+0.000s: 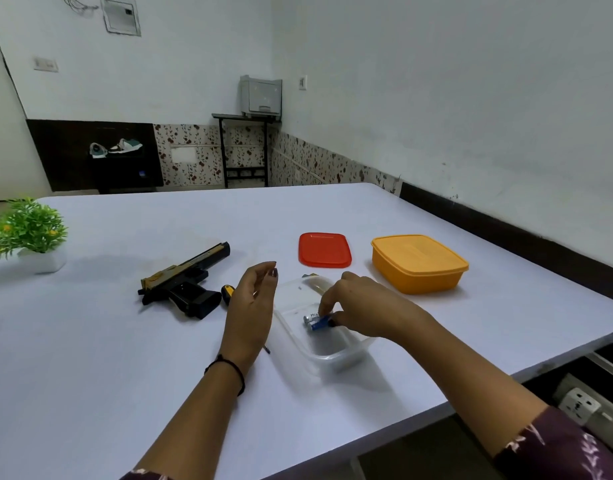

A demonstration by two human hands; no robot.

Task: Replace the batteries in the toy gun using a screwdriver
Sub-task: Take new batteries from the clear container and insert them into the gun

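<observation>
A black and gold toy gun [185, 280] lies on its side on the white table [125, 358]. Beside its grip lies a screwdriver [227, 292] with a yellow and black handle, mostly hidden behind my left hand [253, 306]. That hand hovers with relaxed fingers and holds nothing. My right hand [360, 306] reaches into a clear plastic box [332, 355] and pinches blue and silver batteries [317, 322] lying inside it.
A red lid [325, 249] and a closed orange container [419, 263] lie behind the clear box. A small green potted plant [31, 233] stands at the far left. The table's edge runs close on the right, with a power strip [582, 407] below it.
</observation>
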